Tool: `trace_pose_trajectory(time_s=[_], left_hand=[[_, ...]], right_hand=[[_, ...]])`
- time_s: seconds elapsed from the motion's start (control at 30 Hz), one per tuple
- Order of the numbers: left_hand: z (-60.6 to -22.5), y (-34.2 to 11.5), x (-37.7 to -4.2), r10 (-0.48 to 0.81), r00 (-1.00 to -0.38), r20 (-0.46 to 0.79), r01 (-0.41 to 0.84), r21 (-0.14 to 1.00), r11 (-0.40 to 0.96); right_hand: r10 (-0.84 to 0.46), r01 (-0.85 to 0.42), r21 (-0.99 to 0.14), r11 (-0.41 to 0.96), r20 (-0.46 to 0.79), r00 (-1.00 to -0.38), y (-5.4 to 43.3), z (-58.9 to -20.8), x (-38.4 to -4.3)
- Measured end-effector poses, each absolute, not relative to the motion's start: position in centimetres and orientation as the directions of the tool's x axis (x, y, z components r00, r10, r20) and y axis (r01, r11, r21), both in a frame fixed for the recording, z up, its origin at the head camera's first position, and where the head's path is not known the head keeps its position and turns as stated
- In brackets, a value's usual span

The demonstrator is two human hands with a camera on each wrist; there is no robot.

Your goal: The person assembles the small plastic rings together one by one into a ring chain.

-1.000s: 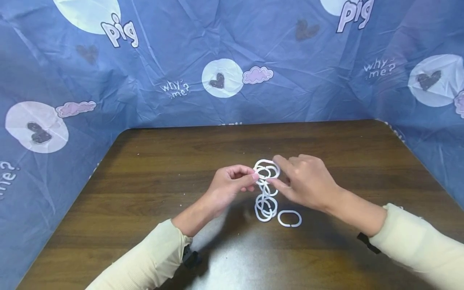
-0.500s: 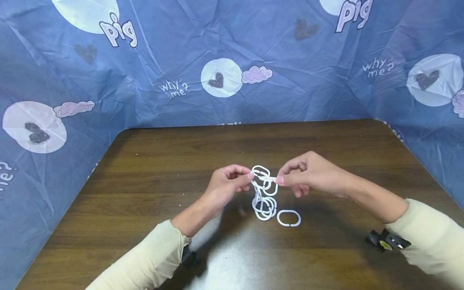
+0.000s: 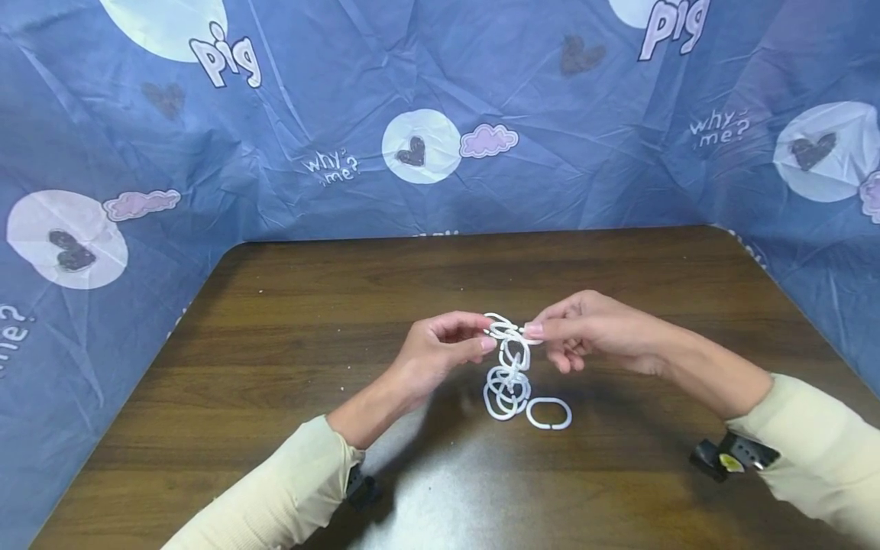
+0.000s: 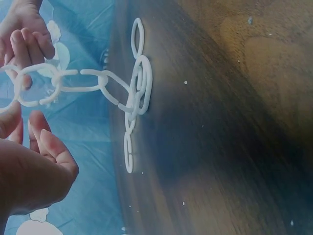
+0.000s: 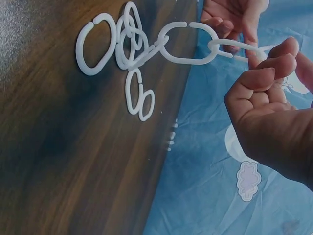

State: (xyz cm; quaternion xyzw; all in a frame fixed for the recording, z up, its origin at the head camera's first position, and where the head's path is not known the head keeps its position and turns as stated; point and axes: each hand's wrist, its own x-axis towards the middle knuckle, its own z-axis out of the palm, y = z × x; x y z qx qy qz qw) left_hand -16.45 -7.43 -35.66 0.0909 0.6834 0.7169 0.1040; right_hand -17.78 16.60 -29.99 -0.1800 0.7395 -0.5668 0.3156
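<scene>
A chain of white plastic oval links (image 5: 188, 61), each with a small gap, hangs between the two hands down to the table. My left hand (image 3: 440, 351) holds a link at the top of the chain between thumb and fingertips. Facing it, my right hand (image 3: 598, 332) pinches a neighbouring link with thumb and forefinger, its other fingers loosely curled. Below, the lower links (image 4: 147, 85) lie heaped on the wood. A single loose link (image 3: 550, 399) lies flat to the right of the heap. In the right wrist view, fingers partly hide the topmost links.
The brown wooden table (image 3: 309, 290) has small white specks on it. A blue printed cloth (image 3: 289, 92) stands behind and at both sides of the table. Dark wrist devices show at both sleeves, such as the right wrist device (image 3: 739, 452).
My right hand, earlier spread over the upper links, has drawn back right and turned to pinch one. The upper links have shifted slightly right and tilted. The loose link has stayed put.
</scene>
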Motion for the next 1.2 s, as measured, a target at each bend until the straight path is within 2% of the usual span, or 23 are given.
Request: trace_pose_trajectory(time_s=[0.33, 0.47, 0.57, 0.77, 0.87, 1.03, 1.2], left_hand=[[-35.4, -7.4, -16.3, 0.288, -0.957, 0.026, 0.001, 0.996, -0.087], [-35.1, -7.5, -16.3, 0.288, -0.957, 0.031, 0.002, 0.995, -0.103], [-35.0, -7.5, -16.3, 0.276, -0.96, 0.033, 0.007, 0.995, -0.096], [-34.8, -7.7, -16.3, 0.253, -0.967, 0.026, 0.004, 0.996, -0.087], [-34.8, -7.8, -16.3, 0.244, -0.97, 0.023, 0.001, 0.996, -0.091], [-34.8, -8.0, -16.3, 0.238, -0.971, 0.015, -0.007, 0.996, -0.09], [-34.6, -8.0, -16.3, 0.236, -0.972, 0.003, -0.016, 0.997, -0.08]], right_hand=[[-0.73, 0.144, -0.979, 0.144, -0.204, -0.652, 16.4, -30.5, -17.6], [-0.738, 0.149, -0.981, 0.12, -0.189, -0.647, 16.3, -30.6, -17.5], [-0.707, 0.124, -0.981, 0.146, -0.191, -0.681, 16.2, -30.6, -17.5], [-0.552, 0.022, -0.96, 0.278, -0.178, -0.815, 17.0, -31.1, -17.6], [-0.495, -0.033, -0.943, 0.332, -0.145, -0.857, 17.7, -31.7, -17.7], [-0.449, -0.061, -0.927, 0.37, -0.121, -0.885, 19.1, -32.3, -17.8], [-0.453, -0.08, -0.923, 0.377, -0.108, -0.885, 19.9, -32.7, -17.9]])
